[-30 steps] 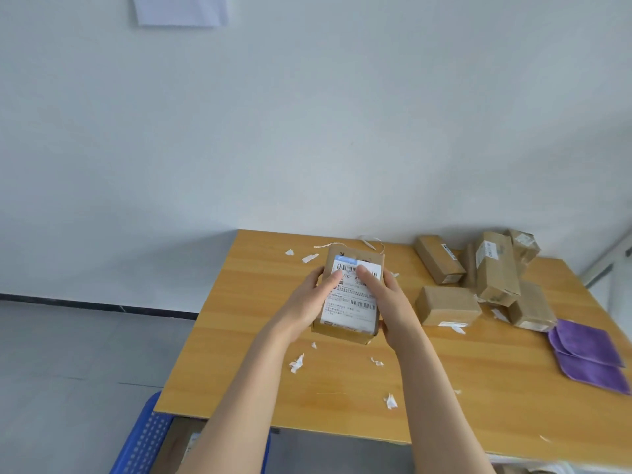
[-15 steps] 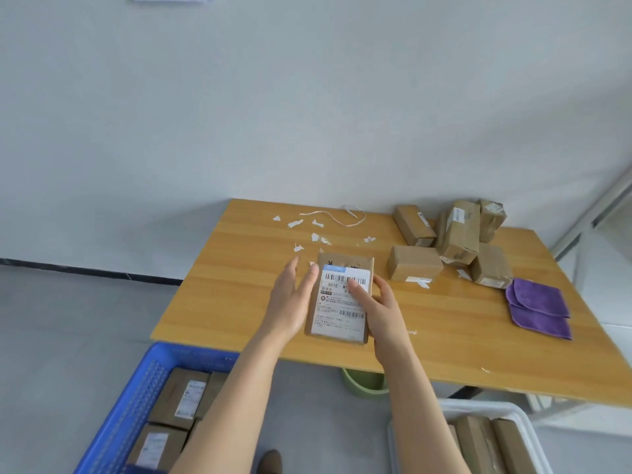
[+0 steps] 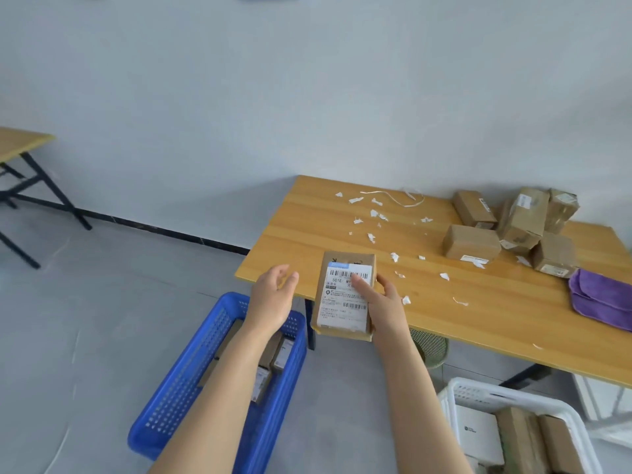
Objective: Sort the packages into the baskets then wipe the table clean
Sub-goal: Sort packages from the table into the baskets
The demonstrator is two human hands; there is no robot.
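Pinching the white-labelled brown cardboard package (image 3: 343, 302) in the fingers (image 3: 359, 282) of my right hand (image 3: 386, 307) at the near edge of the wooden desk (image 3: 478, 319), long axis pointing away, I am hovering my empty left hand (image 3: 273, 297), fingers apart, over the blue plastic basket (image 3: 191, 366) lying down-left of it.

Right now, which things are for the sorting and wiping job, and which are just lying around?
For the job: labelled package in the right hand, blue basket, white basket, packages piled on the table, purple cloths, paper scraps.
Just there: green bin under the table, other table at far left.
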